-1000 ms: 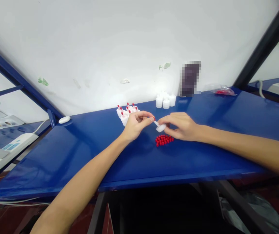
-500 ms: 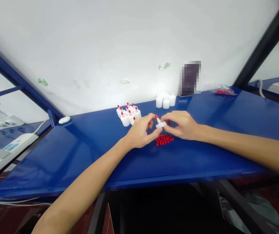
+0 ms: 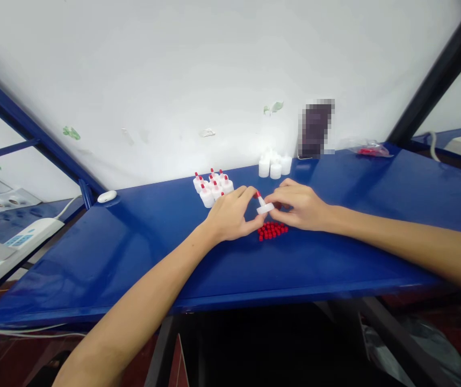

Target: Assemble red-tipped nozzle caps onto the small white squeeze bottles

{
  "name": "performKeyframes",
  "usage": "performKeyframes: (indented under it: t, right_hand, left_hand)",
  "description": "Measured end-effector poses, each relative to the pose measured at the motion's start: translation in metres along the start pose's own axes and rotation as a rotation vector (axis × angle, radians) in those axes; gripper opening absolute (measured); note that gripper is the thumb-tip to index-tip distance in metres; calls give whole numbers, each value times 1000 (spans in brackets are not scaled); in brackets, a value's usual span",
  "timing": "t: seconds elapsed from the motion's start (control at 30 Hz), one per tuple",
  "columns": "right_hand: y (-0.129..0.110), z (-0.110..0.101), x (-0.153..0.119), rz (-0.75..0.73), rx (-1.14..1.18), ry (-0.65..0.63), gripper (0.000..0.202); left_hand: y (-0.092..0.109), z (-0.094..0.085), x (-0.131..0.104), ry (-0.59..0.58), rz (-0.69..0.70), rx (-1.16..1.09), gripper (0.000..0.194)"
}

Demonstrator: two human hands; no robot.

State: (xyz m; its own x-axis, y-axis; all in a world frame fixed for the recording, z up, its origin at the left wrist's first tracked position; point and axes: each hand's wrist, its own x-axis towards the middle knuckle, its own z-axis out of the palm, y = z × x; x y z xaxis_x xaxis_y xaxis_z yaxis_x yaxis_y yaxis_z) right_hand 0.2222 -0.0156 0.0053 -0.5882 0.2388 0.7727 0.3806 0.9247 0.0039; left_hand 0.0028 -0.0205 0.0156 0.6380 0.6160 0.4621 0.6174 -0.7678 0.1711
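Between my two hands a white bottle with a red-tipped nozzle is held tilted over the blue table. My left hand pinches it, fingertips at the red tip and thumb at the white base. Fingers of my right hand are closed on the bottle's right side. Just below lie several small red caps in a cluster. Left of them stand several white bottles with red tips, partly hidden by my left hand. Several white bottles without red tips stand farther back.
A dark pixelated phone-like object leans on the wall. A clear bag with red pieces lies at the back right. A white oval object sits at the back left of the blue table. White power strips are beyond the left edge.
The fingers of my left hand have risen slightly around the red tip. The bottle stays between both hands, in nearly the same place. The view has shifted slightly.
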Motion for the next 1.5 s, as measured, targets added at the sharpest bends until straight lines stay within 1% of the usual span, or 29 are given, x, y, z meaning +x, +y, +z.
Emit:
performKeyframes:
  t: [0.13,0.2,0.27,0.33,0.4,0.47,0.53,0.57,0.7,0.87,1.0,1.1,1.27,1.37,1.43,1.5]
  right_hand:
    - [-2,0,-1,63,36,-34,11]
    - [-2,-1,-1,60,49,-51,11]
    - [-2,-2,-1,51,42,-67,11]
    - [-2,-2,-1,79,17,-79,11]
    - [-2,-3,0,140,-16,-86,22]
    - [-2,-4,1,174,-34,-103,40]
    - [0,-4,1,143,-39,-140,51]
    - [0,-4,1,111,-47,-160,52]
    - [4,-5,3,-26,-135,-197,45]
    - [3,-8,8,-138,-208,-204,46]
    - [-1,-8,11,-133,-142,-177,44]
    - [-4,-7,11,-125,-67,-161,37]
    - [-3,-6,9,-126,7,-188,25]
    - [1,-6,9,-126,19,-203,28]
    - [4,-7,9,-122,15,-182,31]
    - [6,-8,9,-115,4,-151,29]
  left_hand:
    - [0,-1,-1,-7,2,-4,40]
    - [1,-1,-1,-10,12,-7,41]
    - [2,-2,-1,-4,30,15,38]
    - [3,-2,0,12,58,75,33]
    - [3,-3,0,30,90,141,31]
    - [3,-3,0,38,122,180,31]
    - [2,-3,0,36,161,194,32]
    - [1,-3,0,35,184,197,32]
    - [1,-5,1,36,274,194,31]
    - [6,-11,4,31,317,155,28]
    - [9,-18,6,8,323,104,24]
    - [12,-21,7,0,311,71,24]
    - [17,-22,7,-20,280,27,26]
    - [16,-22,5,-4,279,24,25]
    - [14,-22,4,25,288,43,24]
    - [12,-21,4,40,302,47,27]
